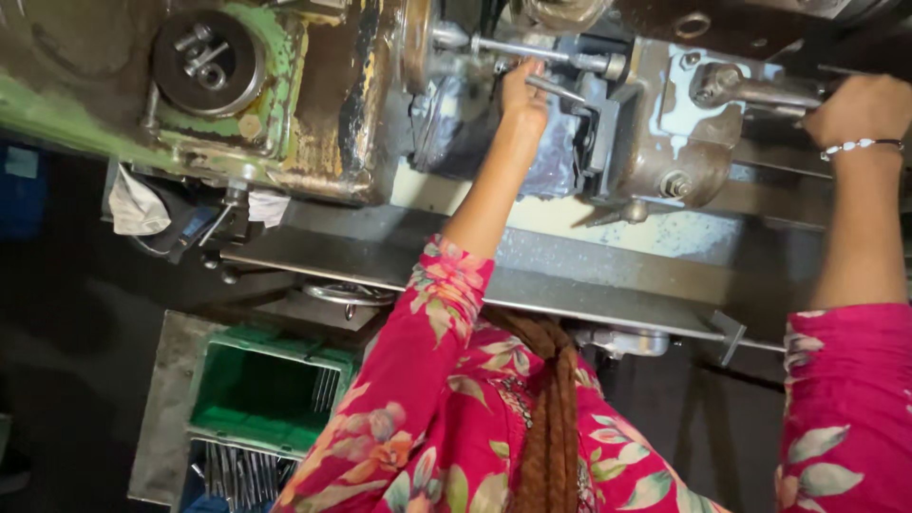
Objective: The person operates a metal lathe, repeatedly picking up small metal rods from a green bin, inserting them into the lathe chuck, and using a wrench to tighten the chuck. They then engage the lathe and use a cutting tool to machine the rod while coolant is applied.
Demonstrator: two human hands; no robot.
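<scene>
Fingers [521,76] of the left hand [524,95] are pinching together on a thin metal rod [556,88] lying in the work area of a worn lathe [313,114], just below a longer steel bar [532,49] that is sticking out from the chuck [418,43]. The right hand [860,109], wearing a beaded bracelet [855,146], is wrapping its grip shut around a lever handle [760,92] on the grey tailstock block [684,142], well apart from the left hand. Both arms are reaching out of pink floral sleeves [418,380], and a brown braid [551,408] is hanging between them. Below the machine's steel ledge [570,285], a green plastic crate [261,389] is sitting on the floor, and just beside it a blue crate [237,475] is holding a bundle of metal rods. A white rag [133,204] is hanging from the green-painted housing at the left.
</scene>
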